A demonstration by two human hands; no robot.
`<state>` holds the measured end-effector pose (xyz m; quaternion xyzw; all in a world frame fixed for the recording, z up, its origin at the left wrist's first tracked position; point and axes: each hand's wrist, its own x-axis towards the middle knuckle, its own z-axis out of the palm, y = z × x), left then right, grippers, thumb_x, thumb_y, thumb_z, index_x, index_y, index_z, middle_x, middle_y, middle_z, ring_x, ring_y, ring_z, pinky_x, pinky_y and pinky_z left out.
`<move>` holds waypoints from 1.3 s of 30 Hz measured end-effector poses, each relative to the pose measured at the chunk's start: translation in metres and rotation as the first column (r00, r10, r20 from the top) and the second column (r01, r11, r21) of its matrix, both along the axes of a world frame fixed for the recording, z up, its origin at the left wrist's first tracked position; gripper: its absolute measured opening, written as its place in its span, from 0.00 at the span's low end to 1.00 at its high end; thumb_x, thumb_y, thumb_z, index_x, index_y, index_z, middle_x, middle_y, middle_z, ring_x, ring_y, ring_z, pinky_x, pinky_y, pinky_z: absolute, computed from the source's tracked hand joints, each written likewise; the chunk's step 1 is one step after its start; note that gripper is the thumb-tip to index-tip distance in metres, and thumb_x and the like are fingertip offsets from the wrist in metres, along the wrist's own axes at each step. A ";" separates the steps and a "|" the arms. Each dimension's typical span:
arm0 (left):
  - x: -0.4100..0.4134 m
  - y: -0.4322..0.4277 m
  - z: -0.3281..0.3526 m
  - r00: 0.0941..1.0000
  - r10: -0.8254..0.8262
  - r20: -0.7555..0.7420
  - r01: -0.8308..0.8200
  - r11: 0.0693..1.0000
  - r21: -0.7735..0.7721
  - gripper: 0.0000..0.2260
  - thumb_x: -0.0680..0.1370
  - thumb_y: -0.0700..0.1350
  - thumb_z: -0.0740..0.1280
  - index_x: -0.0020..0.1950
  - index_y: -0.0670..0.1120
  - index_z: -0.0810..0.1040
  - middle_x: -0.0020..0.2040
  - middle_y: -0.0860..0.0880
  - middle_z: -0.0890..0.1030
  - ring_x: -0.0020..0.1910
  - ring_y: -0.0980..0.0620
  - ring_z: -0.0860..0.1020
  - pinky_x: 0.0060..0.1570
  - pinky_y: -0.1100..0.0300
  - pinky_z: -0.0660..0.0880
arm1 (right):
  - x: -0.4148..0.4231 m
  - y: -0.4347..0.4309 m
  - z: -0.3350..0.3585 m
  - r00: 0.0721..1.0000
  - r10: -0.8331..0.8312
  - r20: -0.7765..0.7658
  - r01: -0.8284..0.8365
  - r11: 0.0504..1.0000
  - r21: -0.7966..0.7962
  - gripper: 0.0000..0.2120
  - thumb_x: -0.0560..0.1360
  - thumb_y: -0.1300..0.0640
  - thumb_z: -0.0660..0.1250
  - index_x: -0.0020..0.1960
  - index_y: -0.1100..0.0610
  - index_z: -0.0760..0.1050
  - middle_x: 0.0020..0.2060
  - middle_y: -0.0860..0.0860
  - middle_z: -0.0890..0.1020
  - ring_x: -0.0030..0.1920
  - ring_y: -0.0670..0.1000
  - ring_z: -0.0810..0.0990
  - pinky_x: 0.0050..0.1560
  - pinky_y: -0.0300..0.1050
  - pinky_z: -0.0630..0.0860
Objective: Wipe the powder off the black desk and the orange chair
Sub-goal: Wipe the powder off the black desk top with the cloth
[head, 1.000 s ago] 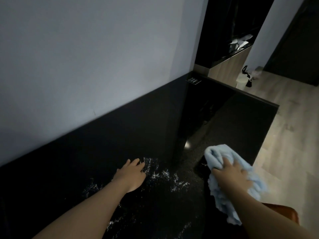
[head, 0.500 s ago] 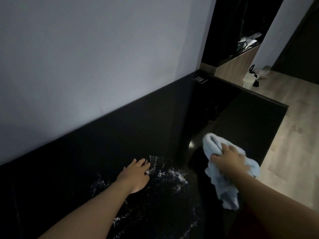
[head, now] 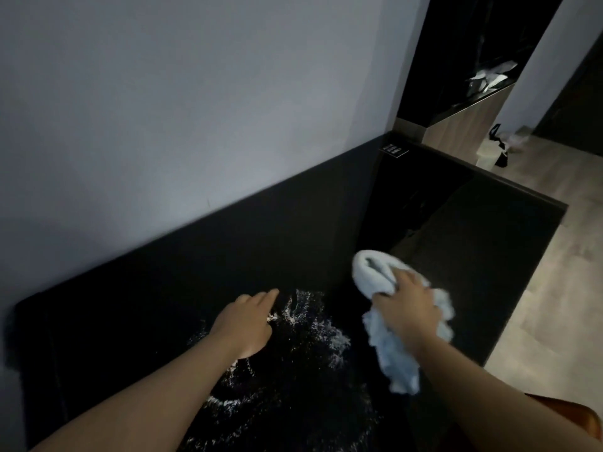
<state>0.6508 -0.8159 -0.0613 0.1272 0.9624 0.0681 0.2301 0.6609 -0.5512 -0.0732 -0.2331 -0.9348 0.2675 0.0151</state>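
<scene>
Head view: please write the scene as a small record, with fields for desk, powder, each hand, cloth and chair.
desk: black, set against a grey wall
powder: white, scattered on the desk
left hand: flat on the desk, fingers straight, at the powder's edge
right hand: grips the cloth
cloth: light blue, bunched, right of the powder
chair: orange, only a corner shows at lower right

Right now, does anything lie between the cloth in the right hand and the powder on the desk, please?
Nothing visible does: only bare black desk separates the blue cloth from the powder. The left hand rests on the powder's left side.
</scene>
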 end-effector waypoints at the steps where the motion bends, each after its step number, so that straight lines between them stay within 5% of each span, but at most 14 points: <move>1: -0.001 -0.005 0.000 1.000 0.016 -0.012 -0.017 0.999 -0.036 0.30 0.81 0.45 0.55 0.78 0.50 0.42 0.78 0.51 0.48 0.76 0.46 0.51 0.71 0.52 0.58 | -0.001 0.007 0.001 0.989 -0.054 0.138 0.035 0.990 0.140 0.27 0.73 0.45 0.61 0.71 0.39 0.58 0.72 0.49 0.62 0.68 0.60 0.64 0.64 0.65 0.62; 4: -0.002 -0.011 -0.002 0.982 0.144 0.121 -0.137 0.989 -0.065 0.27 0.83 0.46 0.53 0.78 0.49 0.42 0.78 0.50 0.41 0.76 0.42 0.42 0.74 0.49 0.54 | 0.008 -0.010 -0.008 0.949 -0.018 0.315 -0.057 0.972 0.227 0.32 0.72 0.40 0.60 0.73 0.38 0.50 0.75 0.50 0.51 0.70 0.62 0.57 0.65 0.66 0.57; 9: -0.008 -0.015 -0.005 0.982 0.128 0.138 -0.117 0.989 -0.090 0.27 0.81 0.42 0.53 0.78 0.49 0.46 0.78 0.49 0.44 0.76 0.42 0.44 0.74 0.49 0.53 | 0.029 -0.089 -0.024 0.899 0.402 0.174 -0.434 0.869 0.237 0.29 0.70 0.43 0.60 0.70 0.38 0.55 0.71 0.48 0.60 0.64 0.58 0.63 0.60 0.58 0.64; 13: -0.009 -0.030 -0.007 0.985 0.114 0.130 -0.111 0.993 -0.034 0.28 0.79 0.38 0.54 0.78 0.52 0.49 0.78 0.52 0.46 0.77 0.46 0.46 0.74 0.53 0.52 | 0.002 -0.078 0.004 0.959 0.257 -0.117 -0.281 0.904 -0.322 0.21 0.68 0.52 0.63 0.62 0.48 0.72 0.47 0.50 0.82 0.43 0.53 0.81 0.42 0.54 0.80; 15: -0.006 -0.032 -0.010 0.983 0.130 0.130 -0.131 0.991 -0.001 0.30 0.79 0.38 0.55 0.77 0.54 0.49 0.78 0.54 0.45 0.77 0.48 0.44 0.74 0.53 0.52 | -0.028 -0.053 0.016 0.973 0.192 -0.130 -0.214 0.958 -0.192 0.22 0.70 0.50 0.62 0.64 0.48 0.70 0.53 0.52 0.80 0.50 0.56 0.79 0.49 0.58 0.78; 17: -0.006 -0.033 -0.013 0.983 0.139 0.120 -0.142 0.990 0.017 0.30 0.79 0.38 0.55 0.77 0.55 0.48 0.78 0.55 0.45 0.77 0.49 0.43 0.74 0.52 0.51 | -0.049 -0.036 0.019 0.976 0.189 0.104 -0.193 0.981 0.028 0.27 0.73 0.46 0.60 0.71 0.44 0.60 0.68 0.51 0.68 0.66 0.59 0.68 0.62 0.62 0.68; 20: -0.006 -0.034 -0.016 0.983 0.144 0.117 -0.148 0.989 0.029 0.29 0.79 0.38 0.55 0.77 0.56 0.48 0.78 0.56 0.45 0.76 0.50 0.43 0.74 0.53 0.52 | -0.053 -0.051 0.007 0.901 0.210 0.381 -0.290 0.943 0.166 0.32 0.74 0.43 0.58 0.74 0.39 0.46 0.75 0.47 0.52 0.72 0.60 0.55 0.66 0.67 0.55; 23: -0.007 -0.037 -0.018 0.986 0.132 0.098 -0.135 0.991 0.024 0.30 0.79 0.39 0.54 0.77 0.57 0.48 0.78 0.57 0.45 0.76 0.51 0.43 0.73 0.53 0.53 | -0.042 -0.087 -0.008 0.863 0.415 0.289 -0.480 0.853 0.206 0.32 0.73 0.45 0.60 0.73 0.38 0.50 0.75 0.46 0.52 0.72 0.60 0.56 0.66 0.66 0.55; 27: -0.005 -0.041 -0.016 0.988 0.128 0.089 -0.137 0.985 0.106 0.29 0.78 0.37 0.55 0.77 0.55 0.51 0.78 0.54 0.48 0.77 0.50 0.45 0.73 0.52 0.52 | -0.017 -0.114 -0.008 0.697 0.668 0.260 -0.711 0.693 0.122 0.29 0.71 0.49 0.62 0.70 0.39 0.61 0.71 0.45 0.64 0.68 0.55 0.63 0.66 0.58 0.61; 29: -0.001 -0.049 -0.015 0.984 0.164 0.067 -0.174 0.965 0.195 0.27 0.79 0.37 0.55 0.77 0.53 0.54 0.78 0.52 0.52 0.76 0.51 0.50 0.73 0.55 0.53 | -0.010 -0.108 0.001 0.701 0.689 0.182 -0.682 0.723 -0.110 0.24 0.69 0.51 0.63 0.65 0.44 0.71 0.58 0.45 0.76 0.60 0.51 0.73 0.60 0.51 0.70; 31: 0.007 -0.062 -0.017 0.971 0.241 -0.010 -0.232 0.944 0.234 0.25 0.80 0.39 0.54 0.77 0.52 0.55 0.78 0.53 0.53 0.76 0.53 0.53 0.72 0.59 0.54 | -0.019 -0.091 0.008 0.814 0.578 0.056 -0.556 0.804 -0.210 0.23 0.68 0.53 0.65 0.63 0.46 0.73 0.48 0.44 0.78 0.54 0.50 0.78 0.55 0.50 0.75; 33: 0.019 -0.076 -0.021 0.953 0.288 -0.091 -0.270 0.948 0.171 0.23 0.82 0.43 0.53 0.77 0.52 0.53 0.78 0.53 0.52 0.76 0.53 0.51 0.73 0.58 0.53 | -0.037 -0.072 0.010 0.894 0.443 0.067 -0.438 0.895 -0.081 0.27 0.70 0.51 0.63 0.69 0.46 0.67 0.60 0.48 0.75 0.62 0.56 0.73 0.61 0.56 0.70; 35: 0.031 -0.087 -0.027 0.940 0.320 -0.118 -0.317 0.947 0.042 0.23 0.83 0.48 0.50 0.77 0.52 0.49 0.78 0.52 0.47 0.77 0.50 0.46 0.74 0.53 0.50 | -0.042 -0.068 0.008 0.876 0.375 0.304 -0.421 0.901 0.102 0.31 0.73 0.46 0.60 0.74 0.43 0.54 0.74 0.46 0.58 0.71 0.58 0.60 0.66 0.63 0.60; 39: 0.049 -0.102 -0.037 0.899 0.431 -0.078 -0.437 0.894 -0.097 0.25 0.83 0.53 0.46 0.77 0.51 0.43 0.78 0.50 0.41 0.76 0.46 0.41 0.74 0.47 0.49 | -0.019 -0.104 -0.011 0.801 0.510 0.314 -0.589 0.763 0.266 0.30 0.72 0.43 0.59 0.72 0.40 0.51 0.73 0.46 0.54 0.69 0.59 0.59 0.63 0.61 0.60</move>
